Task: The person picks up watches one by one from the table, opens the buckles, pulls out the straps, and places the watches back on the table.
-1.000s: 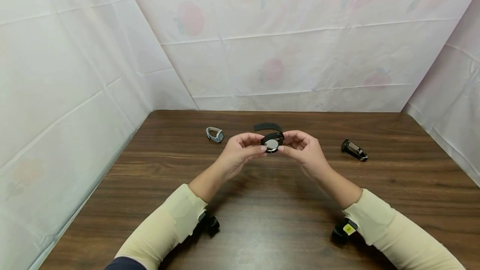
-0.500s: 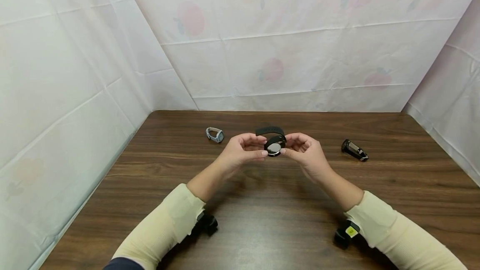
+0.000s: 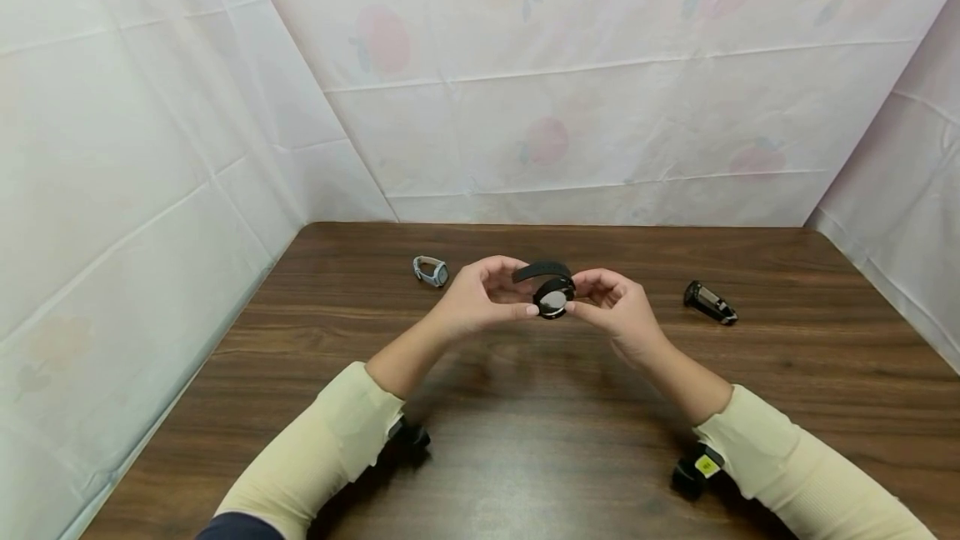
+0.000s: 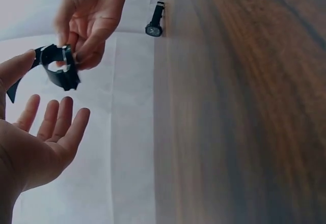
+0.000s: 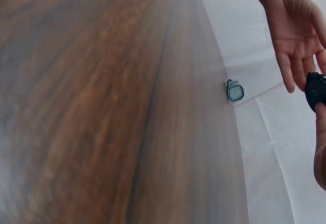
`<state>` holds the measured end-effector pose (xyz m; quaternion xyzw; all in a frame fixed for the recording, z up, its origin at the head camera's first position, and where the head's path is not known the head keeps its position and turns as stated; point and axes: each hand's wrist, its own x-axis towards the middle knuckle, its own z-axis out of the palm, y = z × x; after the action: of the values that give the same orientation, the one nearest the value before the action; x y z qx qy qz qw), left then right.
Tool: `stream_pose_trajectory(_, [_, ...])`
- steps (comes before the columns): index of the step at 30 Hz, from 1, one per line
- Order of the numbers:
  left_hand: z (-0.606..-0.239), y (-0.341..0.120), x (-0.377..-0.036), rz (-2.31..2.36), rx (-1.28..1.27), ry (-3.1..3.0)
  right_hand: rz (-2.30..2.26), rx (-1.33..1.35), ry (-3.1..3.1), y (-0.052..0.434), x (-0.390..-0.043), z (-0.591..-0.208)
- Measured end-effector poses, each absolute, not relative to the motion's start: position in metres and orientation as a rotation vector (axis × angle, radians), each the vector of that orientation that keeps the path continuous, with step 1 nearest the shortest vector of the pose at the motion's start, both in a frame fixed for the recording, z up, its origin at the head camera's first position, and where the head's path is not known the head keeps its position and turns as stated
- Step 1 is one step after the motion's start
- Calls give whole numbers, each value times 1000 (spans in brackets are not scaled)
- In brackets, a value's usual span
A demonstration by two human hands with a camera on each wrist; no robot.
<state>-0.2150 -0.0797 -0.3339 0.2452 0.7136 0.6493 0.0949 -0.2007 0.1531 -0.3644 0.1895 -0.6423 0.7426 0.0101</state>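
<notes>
A black wristwatch (image 3: 555,303) with a round case hangs above the table between my hands, its loose strap (image 3: 545,267) curving over the top. My right hand (image 3: 621,307) pinches the case from the right with thumb and fingers. On the other side my left hand (image 3: 480,297) has its thumb tip right at the case edge. The left wrist view shows the left fingers (image 4: 63,127) spread apart below the watch, not wrapped around it. From the right wrist, the dark watch (image 5: 317,89) is cut by the frame edge, with the right thumb (image 5: 321,127) against it.
A light grey-blue watch (image 3: 431,272) lies at the back left of the brown wooden table (image 3: 495,457). Another black watch (image 3: 709,302) lies to the right. Pale curtains (image 3: 600,90) stand behind and along both sides.
The watch and my right hand have shifted slightly right and toward me. My left fingers have opened away from the watch, leaving the thumb at its edge.
</notes>
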Motion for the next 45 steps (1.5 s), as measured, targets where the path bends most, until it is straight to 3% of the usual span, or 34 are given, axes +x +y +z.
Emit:
stream_pose_trajectory(24, [-308, -72, -215, 1256, 1111, 2682, 2177, 688, -2186, 151, -200, -369])
stream_pose_trajectory(45, [-315, -64, -215, 1160, 1094, 2683, 2171, 741, -2209, 148, -199, -372])
